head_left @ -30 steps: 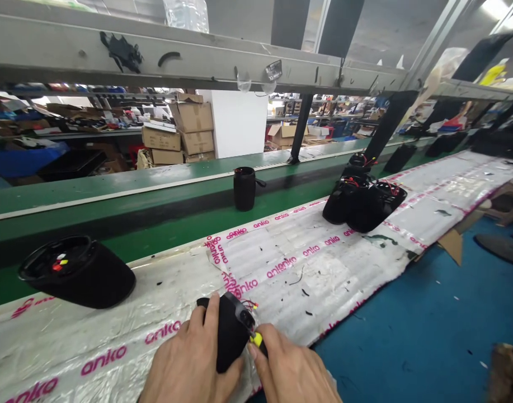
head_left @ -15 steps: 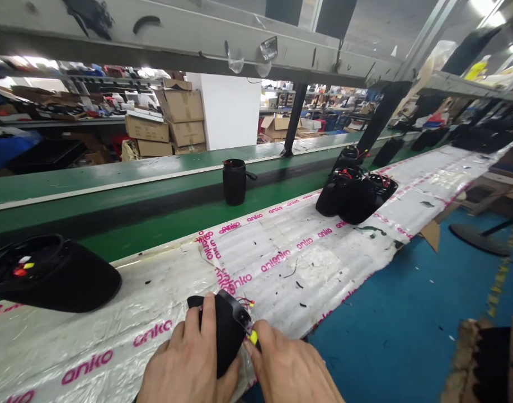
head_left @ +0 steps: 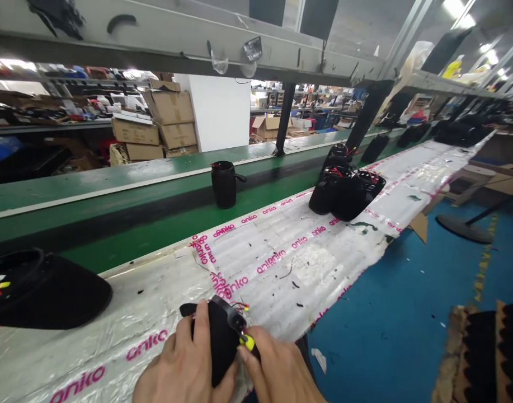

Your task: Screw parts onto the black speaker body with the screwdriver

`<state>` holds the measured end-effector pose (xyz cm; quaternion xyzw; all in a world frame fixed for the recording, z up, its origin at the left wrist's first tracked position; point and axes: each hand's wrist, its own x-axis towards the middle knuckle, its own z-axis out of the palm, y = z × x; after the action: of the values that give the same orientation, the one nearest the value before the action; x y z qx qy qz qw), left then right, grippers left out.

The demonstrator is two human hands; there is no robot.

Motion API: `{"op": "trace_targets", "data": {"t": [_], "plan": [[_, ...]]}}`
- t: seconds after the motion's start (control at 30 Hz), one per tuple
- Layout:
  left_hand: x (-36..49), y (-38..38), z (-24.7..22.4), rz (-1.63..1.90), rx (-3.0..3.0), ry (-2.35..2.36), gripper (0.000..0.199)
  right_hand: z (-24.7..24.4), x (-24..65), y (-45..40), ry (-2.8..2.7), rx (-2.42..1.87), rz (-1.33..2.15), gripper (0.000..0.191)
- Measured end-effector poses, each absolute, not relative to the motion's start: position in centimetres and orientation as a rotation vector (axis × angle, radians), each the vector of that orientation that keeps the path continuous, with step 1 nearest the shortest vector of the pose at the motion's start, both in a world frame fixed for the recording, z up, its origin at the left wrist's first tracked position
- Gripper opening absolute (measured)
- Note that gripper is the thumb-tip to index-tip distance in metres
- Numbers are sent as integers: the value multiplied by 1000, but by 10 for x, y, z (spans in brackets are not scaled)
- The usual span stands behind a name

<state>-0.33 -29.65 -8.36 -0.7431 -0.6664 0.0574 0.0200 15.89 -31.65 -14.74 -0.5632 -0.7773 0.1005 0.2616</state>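
My left hand (head_left: 178, 358) is wrapped round a black fabric-covered speaker housing (head_left: 220, 341), which lies tilted on the plastic-covered bench. A glossy black rim curves along its upper right side. Thin red wires (head_left: 240, 306) with a small yellow connector stick out beyond this rim. In my right hand (head_left: 277, 364) is a screwdriver (head_left: 248, 342) with a yellow and black handle. Its short shaft points at the housing's rim; my fingers hide most of the handle, and I cannot see exactly where the tip sits.
At the left lies a larger black housing (head_left: 67, 294) with connectors inside. One black cylinder (head_left: 224, 184) stands on the green conveyor (head_left: 172, 210). Several wired housings (head_left: 344, 193) sit together further right. Scraps dot the printed plastic sheet (head_left: 277, 291). Overhead runs a metal beam (head_left: 164, 42).
The view has shifted slightly, so the surroundings appear further left. Both hands keep their hold on the housing and screwdriver, with the screwdriver still at the rim.
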Motion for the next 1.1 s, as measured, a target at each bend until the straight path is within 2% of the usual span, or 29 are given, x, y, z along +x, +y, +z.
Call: {"op": "trace_targets", "data": {"t": [0.1, 0.2, 0.37, 0.57, 0.63, 0.73, 0.87, 1.1], "plan": [[-6, -291, -76, 244, -2338, -2196, 62, -144, 165, -316, -1957, -1463, 287, 27], [-7, -288, -73, 240, -2351, -2251, 64, -134, 165, -311, -2034, -1484, 284, 28], [-5, -293, -78, 189, -2307, -2230, 65, -130, 158, -308, -2268, -1513, 77, 27], [-3, -298, -83, 80, -2297, -2120, 64, -131, 153, -307, -2230, -1535, -62, 34], [-2, -299, -85, 53, -2285, -2090, 63, -129, 154, -307, -2240, -1563, -82, 29], [-3, -301, -90, 42, -2277, -2043, 61, -125, 155, -309, -2340, -1590, -33, 12], [-5, -301, -93, 67, -2291, -2001, 63, -120, 149, -314, -2340, -1734, -112, 19], [5, -301, -82, 151, -2267, -2062, 61, -123, 147, -315, -2384, -1712, -209, 13]]}}
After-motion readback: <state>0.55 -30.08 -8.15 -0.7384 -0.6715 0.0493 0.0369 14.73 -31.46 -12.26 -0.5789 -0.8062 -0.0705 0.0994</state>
